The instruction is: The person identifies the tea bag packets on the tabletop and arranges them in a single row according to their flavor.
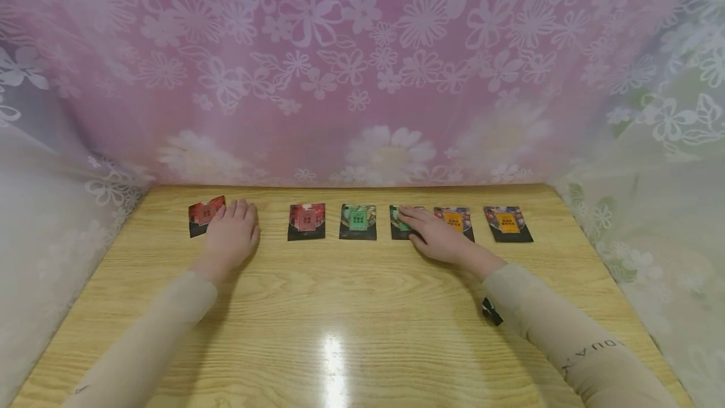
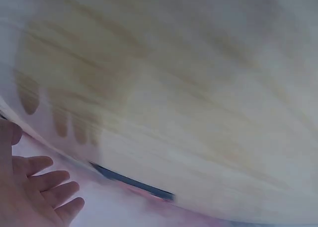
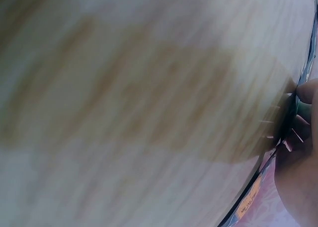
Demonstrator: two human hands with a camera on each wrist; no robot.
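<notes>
My left hand point(image 1: 232, 232), its fingers straight, reaches over the right side of the leftmost red and black packet point(image 1: 198, 215), which lies tilted. In the left wrist view, the fingers point(image 2: 58, 180) are spread above the wood beside that packet's dark edge point(image 2: 131, 180), holding nothing, and throw a shadow on the table. My right hand point(image 1: 438, 235) rests its extended fingers on a green and black packet point(image 1: 394, 227) and covers much of it. Under its wrist side lies an orange-labelled packet point(image 1: 453, 216), partly hidden. The right wrist view shows the thumb point(image 3: 307, 92) at the green packet's edge.
Between the hands lie another red packet point(image 1: 307, 222) and another green packet point(image 1: 358, 222). A second orange-labelled packet point(image 1: 508, 224) is at the right end. Beside the right sleeve is a small black piece point(image 1: 491, 311). Flowered curtains point(image 1: 351, 80) bound the wooden table point(image 1: 317, 294).
</notes>
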